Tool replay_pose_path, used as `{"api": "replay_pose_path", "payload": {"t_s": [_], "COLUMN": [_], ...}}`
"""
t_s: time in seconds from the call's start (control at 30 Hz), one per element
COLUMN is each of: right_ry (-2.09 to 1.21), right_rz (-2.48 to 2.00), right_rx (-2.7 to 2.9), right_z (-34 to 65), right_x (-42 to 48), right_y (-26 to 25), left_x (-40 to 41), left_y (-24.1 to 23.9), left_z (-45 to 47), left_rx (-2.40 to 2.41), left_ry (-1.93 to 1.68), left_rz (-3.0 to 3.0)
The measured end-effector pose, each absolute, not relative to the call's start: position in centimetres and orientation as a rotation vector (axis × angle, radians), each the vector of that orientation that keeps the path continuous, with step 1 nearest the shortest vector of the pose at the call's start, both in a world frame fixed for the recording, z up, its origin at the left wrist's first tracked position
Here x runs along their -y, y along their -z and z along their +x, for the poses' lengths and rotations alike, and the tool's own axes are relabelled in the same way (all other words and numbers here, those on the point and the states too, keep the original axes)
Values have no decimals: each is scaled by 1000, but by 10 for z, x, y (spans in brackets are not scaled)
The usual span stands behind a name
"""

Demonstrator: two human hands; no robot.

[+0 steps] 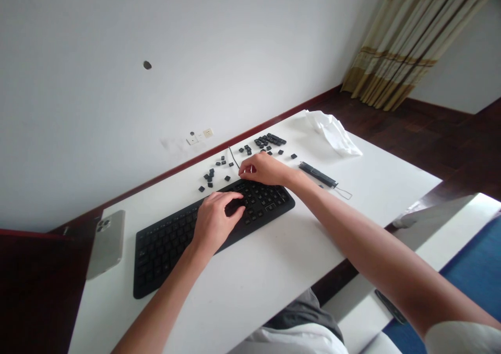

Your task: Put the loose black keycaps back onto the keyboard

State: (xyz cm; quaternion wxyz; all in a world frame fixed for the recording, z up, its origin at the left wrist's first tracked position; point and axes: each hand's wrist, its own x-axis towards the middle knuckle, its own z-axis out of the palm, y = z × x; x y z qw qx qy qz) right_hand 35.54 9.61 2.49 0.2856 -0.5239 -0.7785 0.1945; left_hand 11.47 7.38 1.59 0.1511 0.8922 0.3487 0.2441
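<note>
A black keyboard lies at a slant on the white table; its right part has bare spots where keycaps are off. My left hand rests over the keyboard's middle, thumb and index finger apart, fingertips at the keys. Above the keyboard's back edge is my right hand, its fingers curled together in a pinch; whatever they may hold is too small to make out. Loose black keycaps are scattered behind the keyboard, with a denser cluster of keycaps farther right. A thin cable runs from the keyboard's back.
To the right lies a black keycap puller with a wire loop. A crumpled white bag sits at the table's far right corner. A phone lies at the left edge. The wall stands behind the table.
</note>
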Motion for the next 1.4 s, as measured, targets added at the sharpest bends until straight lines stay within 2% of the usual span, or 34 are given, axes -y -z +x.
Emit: {"api": "replay_pose_path", "payload": {"t_s": [0.93, 1.4], "right_ry": [-498, -500], "right_rz": [-1421, -1483], "right_rx": [2119, 2037], "right_z": [352, 352], "right_x": [-99, -97], "right_y": [-18, -24], "left_x": [-69, -52], "left_y": [-16, 2], "left_z": [121, 121], "left_rx": [-903, -849], "left_ry": [-676, -769], "left_rz": [2889, 2996]}}
